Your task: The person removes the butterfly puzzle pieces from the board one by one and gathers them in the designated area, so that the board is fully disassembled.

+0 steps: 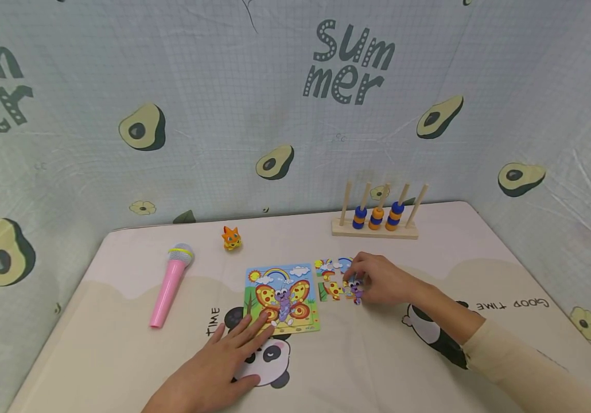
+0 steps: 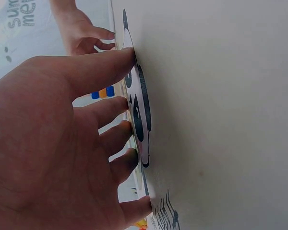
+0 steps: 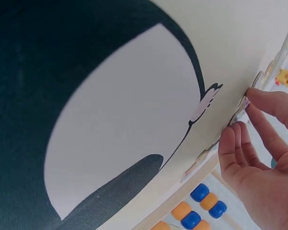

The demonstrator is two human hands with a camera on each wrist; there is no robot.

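Observation:
A square butterfly puzzle board (image 1: 282, 330) lies flat in the middle of the table. My left hand (image 1: 223, 361) is spread at its lower left corner, fingertips resting on the edge of the board. To the board's right, loose puzzle pieces (image 1: 332, 288) lie grouped close together. My right hand (image 1: 385, 281) is over the right side of this group and pinches a puzzle piece (image 1: 356, 291) showing the purple butterfly body. In the right wrist view the thumb and fingers (image 3: 257, 98) come together low over the pieces. The hand partly covers pieces beneath it.
A pink toy microphone (image 1: 167, 292) lies at the left. Farther back sits a small orange figure (image 1: 231, 238). A wooden peg stand (image 1: 375, 229) with blue and orange beads is at the back right. Printed cloth hangs around the table.

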